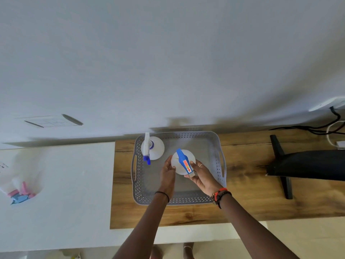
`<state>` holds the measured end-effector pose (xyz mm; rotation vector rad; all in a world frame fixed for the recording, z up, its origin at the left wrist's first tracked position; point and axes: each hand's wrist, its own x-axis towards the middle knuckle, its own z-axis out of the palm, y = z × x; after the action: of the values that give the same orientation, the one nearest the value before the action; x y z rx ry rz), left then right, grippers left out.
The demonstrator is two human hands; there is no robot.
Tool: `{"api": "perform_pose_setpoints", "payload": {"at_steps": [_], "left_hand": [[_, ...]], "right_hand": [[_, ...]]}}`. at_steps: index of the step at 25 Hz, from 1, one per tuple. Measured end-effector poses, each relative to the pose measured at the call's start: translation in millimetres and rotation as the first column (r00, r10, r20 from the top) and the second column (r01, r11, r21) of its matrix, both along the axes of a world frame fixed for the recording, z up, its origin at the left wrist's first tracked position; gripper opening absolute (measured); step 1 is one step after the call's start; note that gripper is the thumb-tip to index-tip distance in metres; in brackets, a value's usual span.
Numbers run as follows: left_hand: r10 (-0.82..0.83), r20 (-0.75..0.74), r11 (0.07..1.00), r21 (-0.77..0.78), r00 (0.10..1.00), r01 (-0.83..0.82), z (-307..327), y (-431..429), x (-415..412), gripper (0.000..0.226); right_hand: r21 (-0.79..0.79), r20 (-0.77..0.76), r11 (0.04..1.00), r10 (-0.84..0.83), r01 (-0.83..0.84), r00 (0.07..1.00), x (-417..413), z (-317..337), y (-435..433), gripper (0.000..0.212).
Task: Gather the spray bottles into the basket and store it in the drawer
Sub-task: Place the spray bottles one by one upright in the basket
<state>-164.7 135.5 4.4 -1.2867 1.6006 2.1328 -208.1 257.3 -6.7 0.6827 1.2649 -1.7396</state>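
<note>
A grey perforated basket (222, 161) sits on the wooden desk (246, 199). In its far left corner stands a white spray bottle (155, 148) with a white and blue trigger head. A second white bottle with a blue trigger head (183, 161) is upright over the middle of the basket. My left hand (168, 172) holds its left side and my right hand (201, 176) grips its right side. More spray bottles with pink and blue heads (20, 193) lie blurred on the white surface at far left.
A black monitor (308, 165) on a black stand (280, 161) occupies the desk's right side, with cables (328, 128) running to a wall socket behind it. A white counter (65, 184) adjoins the desk on the left. A wall switch plate (52, 121) is above it.
</note>
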Motion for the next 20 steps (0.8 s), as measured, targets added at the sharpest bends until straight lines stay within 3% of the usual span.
{"api": "perform_pose_setpoints", "payload": {"at_steps": [4,9,13,20], "left_hand": [[0.081,0.033,0.996,0.028,0.996,-0.082,-5.2,-1.4,-3.4,0.048],[0.226,0.243,0.972,0.013,0.943,-0.236,-10.9,3.4,-6.5,0.042],[0.261,0.222,0.944,0.145,0.940,-0.296,-5.0,4.2,-11.1,0.029],[0.366,0.140,0.901,0.196,0.920,-0.388,2.3,3.7,-23.3,0.036]], "right_hand": [[0.008,0.011,1.000,0.001,-0.001,1.000,-3.7,-6.2,-2.2,0.045],[-0.066,0.030,0.993,-0.096,0.098,0.995,-3.2,-3.1,-10.1,0.048],[-0.127,0.029,0.975,-0.177,0.180,0.984,-4.0,-1.7,-20.3,0.059],[-0.106,0.016,0.960,-0.259,0.259,0.966,-16.0,-2.5,-29.7,0.058]]}}
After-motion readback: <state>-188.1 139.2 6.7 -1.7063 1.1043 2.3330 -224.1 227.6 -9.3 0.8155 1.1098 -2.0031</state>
